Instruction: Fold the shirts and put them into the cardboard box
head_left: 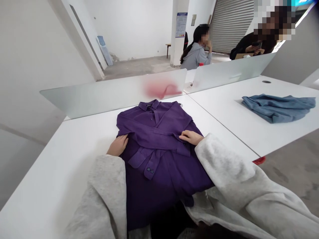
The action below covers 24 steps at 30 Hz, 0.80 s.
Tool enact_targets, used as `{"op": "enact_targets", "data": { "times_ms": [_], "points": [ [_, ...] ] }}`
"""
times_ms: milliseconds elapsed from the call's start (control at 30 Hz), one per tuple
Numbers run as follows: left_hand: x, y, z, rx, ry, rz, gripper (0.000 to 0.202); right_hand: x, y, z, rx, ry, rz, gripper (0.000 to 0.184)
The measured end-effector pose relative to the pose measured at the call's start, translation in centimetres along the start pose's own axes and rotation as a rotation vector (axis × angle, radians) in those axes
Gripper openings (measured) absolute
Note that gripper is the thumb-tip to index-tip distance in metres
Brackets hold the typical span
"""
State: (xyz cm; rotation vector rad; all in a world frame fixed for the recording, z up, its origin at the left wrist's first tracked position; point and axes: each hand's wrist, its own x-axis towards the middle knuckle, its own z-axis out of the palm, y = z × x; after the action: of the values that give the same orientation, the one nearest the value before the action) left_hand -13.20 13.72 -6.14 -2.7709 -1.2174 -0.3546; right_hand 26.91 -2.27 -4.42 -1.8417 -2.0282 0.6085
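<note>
A purple collared shirt (152,156) lies face-up on a white table (57,186), sleeves folded across its front.

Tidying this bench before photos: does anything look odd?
A blurry pink smear shows on the frosted divider panel behind the purple button-up shirt; I cannot tell whether it is a stain or something behind the panel. A small red object pokes out under the white table.

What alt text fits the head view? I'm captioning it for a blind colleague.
The left hand and right hand rest on a purple long-sleeved shirt laid flat on a white table, one sleeve folded across its front. A blue garment lies bunched on the adjoining table, and a frosted divider stands beyond.
</note>
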Motion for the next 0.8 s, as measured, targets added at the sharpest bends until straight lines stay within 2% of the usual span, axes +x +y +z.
{"op": "enact_targets", "data": {
  "times_ms": [133, 267, 333, 400, 500, 567, 667, 800],
  "points": [
    [-0.5, -0.6, 0.5, 0.014, -0.044, -0.020, 0.032, -0.3, -0.2, 0.2, -0.040, 0.018, 0.120, 0.030],
    [-0.6, -0.8, 0.4, 0.011, -0.053, -0.033, 0.028, -0.5, -0.6, -0.1, -0.062, -0.048, 0.080, 0.023],
    [-0.6, -0.6, 0.2, 0.017, -0.030, -0.079, 0.029, -0.6, -0.6, -0.6, 0.053, 0.002, 0.058, 0.024],
    [-0.7, -0.4, 0.2, 0.025, 0.001, -0.141, 0.033, -0.9, -0.5, -1.1, 0.275, 0.058, 0.082, 0.030],
    [-0.8, -0.2, 0.1, 0.017, 0.041, -0.207, 0.038, -1.6, -0.2, -1.6, 0.672, 0.107, 0.250, 0.037],
    [-0.8, 0.0, 0.0, -0.003, 0.056, -0.231, 0.037, -2.2, -0.2, -1.6, 0.859, 0.094, 0.386, 0.042],
    [-0.8, 0.0, 0.1, -0.047, 0.070, -0.266, 0.034, -2.9, -0.5, -1.4, 0.980, 0.035, 0.477, 0.051],
    [-0.4, -0.6, -0.1, -0.131, 0.083, -0.306, 0.031, -3.1, -1.1, -1.0, 1.001, 0.061, 0.396, 0.054]
  ]
}}
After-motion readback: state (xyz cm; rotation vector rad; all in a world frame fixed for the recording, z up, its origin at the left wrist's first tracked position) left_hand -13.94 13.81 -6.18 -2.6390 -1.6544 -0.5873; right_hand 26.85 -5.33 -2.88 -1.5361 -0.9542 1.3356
